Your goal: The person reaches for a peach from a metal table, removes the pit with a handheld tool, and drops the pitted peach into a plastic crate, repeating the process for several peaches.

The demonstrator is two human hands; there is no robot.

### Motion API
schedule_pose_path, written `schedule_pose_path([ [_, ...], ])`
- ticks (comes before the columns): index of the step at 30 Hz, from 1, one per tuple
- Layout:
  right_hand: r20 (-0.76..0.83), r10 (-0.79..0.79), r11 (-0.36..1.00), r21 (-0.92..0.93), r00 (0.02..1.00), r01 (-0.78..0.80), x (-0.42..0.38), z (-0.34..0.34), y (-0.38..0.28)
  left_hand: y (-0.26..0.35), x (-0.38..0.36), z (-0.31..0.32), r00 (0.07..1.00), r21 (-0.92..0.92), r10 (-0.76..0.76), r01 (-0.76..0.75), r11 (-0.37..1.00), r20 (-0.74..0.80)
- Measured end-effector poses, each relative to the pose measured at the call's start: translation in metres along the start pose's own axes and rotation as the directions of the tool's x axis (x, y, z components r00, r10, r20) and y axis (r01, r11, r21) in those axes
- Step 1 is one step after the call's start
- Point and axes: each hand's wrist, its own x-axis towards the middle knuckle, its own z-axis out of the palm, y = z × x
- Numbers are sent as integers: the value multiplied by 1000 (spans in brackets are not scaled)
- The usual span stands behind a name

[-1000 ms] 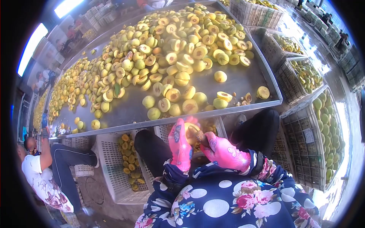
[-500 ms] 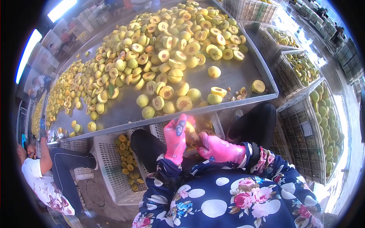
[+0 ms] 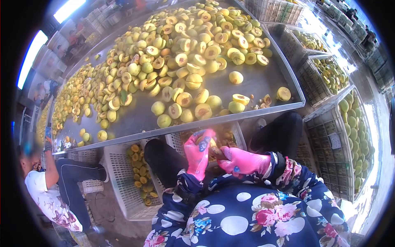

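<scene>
My left hand [image 3: 198, 151], in a pink glove, is closed around a yellow fruit piece [image 3: 213, 143] that shows between the two hands. From the right, my right hand [image 3: 243, 161], also gloved in pink, is closed on something small and dark against the fruit; its shape is too hidden to name. Both hands are just below the near edge of the metal table [image 3: 263, 110], above a white crate with fruit in it. Many halved yellow-green fruits [image 3: 193, 81] are piled on the table.
A white crate [image 3: 119, 181] with fruit halves stands left of my legs. Full crates [image 3: 334, 142] line the right side. A co-worker [image 3: 47, 189] sits at the far left beside the table. Small pits [image 3: 260, 103] lie near the table's right corner.
The view has shifted slightly. Both hands stay together at the fruit, and their fingers have turned a little around it. The co-worker's head has moved.
</scene>
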Motion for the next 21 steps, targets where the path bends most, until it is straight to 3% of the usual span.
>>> schedule_pose_path([
  [2, 107, 11, 988, 149, 994, -27, -3, -1, -4, 10, -6, 3, 997, -124, -60, 67, 990, 55],
  [8, 307, -30, 866, 483, 951, -129, -1, -4, 14, 5, -6, -5, 968, -186, -69, 117, 976, 243],
  [11, 385, -97, 841, 525, 918, -131, 1, -6, 16, 13, -7, -9, 964, -191, -45, 98, 977, 263],
  [13, 481, -160, 855, 504, 862, -122, -1, -6, 6, 27, -1, -20, 993, -224, -39, 64, 972, 115],
  [14, 524, -179, 837, 526, 833, -151, 1, -4, 3, 24, 9, -35, 997, -358, -70, 79, 930, 38],
  [15, 466, -154, 845, 519, 871, -128, 4, -5, 2, 33, 12, -45, 994, -434, -63, 20, 901, -85],
  [16, 405, -132, 855, 508, 905, -102, 8, -7, 0, 49, 13, -62, 977, -353, -43, -34, 935, -208],
  [17, 341, -110, 864, 497, 934, -80, 11, -8, -1, 62, 13, -80, 949, -211, 76, -145, 967, -305],
  [18, 260, -35, 907, 414, 965, -79, 25, -11, 12, 71, 19, -109, 913, -21, 212, -234, 972, -347],
  [19, 104, 105, 974, 191, 989, -124, 48, -14, 37, 79, 27, -141, 884, 127, 256, -223, 966, -392],
  [20, -35, 146, 855, -498, 989, -144, 72, -24, 68, 68, 48, -193, 833, 503, 426, -215, 837, -353],
  [21, 213, -367, 459, -806, 906, 375, 93, -45, 146, 89, 47, -203, 866, 885, 423, 47, 462, -267],
])
